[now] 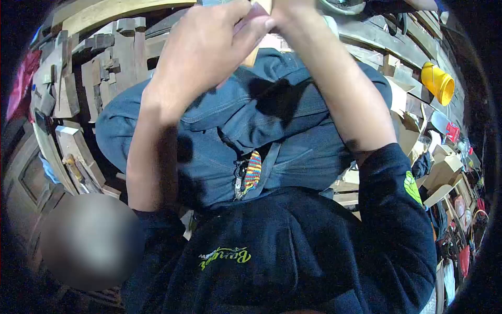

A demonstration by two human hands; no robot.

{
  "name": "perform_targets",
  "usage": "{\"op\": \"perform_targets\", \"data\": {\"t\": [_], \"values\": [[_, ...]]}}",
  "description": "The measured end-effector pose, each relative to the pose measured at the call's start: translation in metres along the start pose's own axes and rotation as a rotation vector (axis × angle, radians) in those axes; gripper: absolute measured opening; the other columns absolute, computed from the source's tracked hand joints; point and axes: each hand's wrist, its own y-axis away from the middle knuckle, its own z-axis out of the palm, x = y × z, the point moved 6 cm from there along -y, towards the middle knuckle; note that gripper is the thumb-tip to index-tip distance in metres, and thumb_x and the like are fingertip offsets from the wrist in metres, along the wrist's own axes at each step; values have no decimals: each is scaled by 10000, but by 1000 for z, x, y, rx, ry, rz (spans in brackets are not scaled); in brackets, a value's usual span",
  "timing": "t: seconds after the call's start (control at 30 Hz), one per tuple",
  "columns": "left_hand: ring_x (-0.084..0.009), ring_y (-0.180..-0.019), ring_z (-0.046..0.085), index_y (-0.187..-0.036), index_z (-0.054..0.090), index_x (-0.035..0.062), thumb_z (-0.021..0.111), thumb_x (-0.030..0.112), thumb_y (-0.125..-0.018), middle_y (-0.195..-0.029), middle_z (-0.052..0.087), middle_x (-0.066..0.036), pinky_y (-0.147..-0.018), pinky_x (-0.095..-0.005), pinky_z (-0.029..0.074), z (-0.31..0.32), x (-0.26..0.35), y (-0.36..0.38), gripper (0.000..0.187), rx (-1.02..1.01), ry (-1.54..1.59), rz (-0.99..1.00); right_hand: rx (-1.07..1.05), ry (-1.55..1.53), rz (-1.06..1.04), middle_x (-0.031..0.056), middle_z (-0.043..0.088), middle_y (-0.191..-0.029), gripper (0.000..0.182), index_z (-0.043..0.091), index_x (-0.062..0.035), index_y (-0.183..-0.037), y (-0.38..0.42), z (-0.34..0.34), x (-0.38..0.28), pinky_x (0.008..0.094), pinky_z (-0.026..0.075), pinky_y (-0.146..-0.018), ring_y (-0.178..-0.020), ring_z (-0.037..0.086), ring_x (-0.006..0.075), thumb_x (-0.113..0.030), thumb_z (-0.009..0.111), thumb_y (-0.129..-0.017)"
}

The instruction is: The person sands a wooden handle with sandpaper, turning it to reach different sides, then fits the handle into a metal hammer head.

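My left hand (pixel 206 44) is at the top of the head view, its fingers closed and its thumb pressed on a dark reddish, sheet-like piece (pixel 251 17). What that piece is, I cannot make out. A pale wooden strip (pixel 251 57) shows below the thumb and again at the top edge, partly hidden by the left hand. Close beside it, my right hand (pixel 295 11) is blurred and cut by the top edge. Its fingers are hidden, so its grip does not show. Both hands are beyond my crossed legs (pixel 308 141) in blue jeans.
Wooden planks and offcuts (pixel 123 52) surround me. A yellow container (pixel 438 83) lies tipped at the right. Wood blocks (pixel 444 170) and small items clutter the right side. A person's blurred head (pixel 92 242) is at lower left. Something round and pale (pixel 342 6) is at the top.
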Motion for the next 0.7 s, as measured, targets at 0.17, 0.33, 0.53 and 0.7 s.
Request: {"op": "perform_targets", "data": {"t": [0.17,0.33,0.53,0.7], "values": [[-248,-630,656,-1113,727,69,612,402,-1014,-714,651,-154,-626,-368,505,-9,-4,10,366,-29,74,-75,-36,-27,-56,-32,401,-637,400,472,-145,-906,-8,2,-24,287,349,-489,-504,392,121,-515,450,-1056],[-230,-675,673,-1103,733,74,617,416,-1012,-756,680,-139,-670,-352,524,-2,-8,3,372,18,162,-31,-49,-79,84,-46,393,-629,409,481,-142,-891,-1,-5,5,269,344,-477,-500,382,98,-511,442,-1061],[-316,-613,685,-1056,733,37,640,371,-985,-702,669,-185,-614,-395,527,-5,-1,11,354,30,138,81,-64,-90,-22,-44,390,-629,410,480,-144,-890,-4,1,-24,279,343,-483,-501,377,112,-514,441,-1063],[-359,-657,683,-1010,738,40,640,371,-981,-707,667,-183,-647,-424,539,-5,-3,5,346,30,200,-39,-83,-36,12,-37,392,-626,421,481,-143,-905,0,4,-9,284,349,-489,-495,383,116,-535,448,-1055]]}}
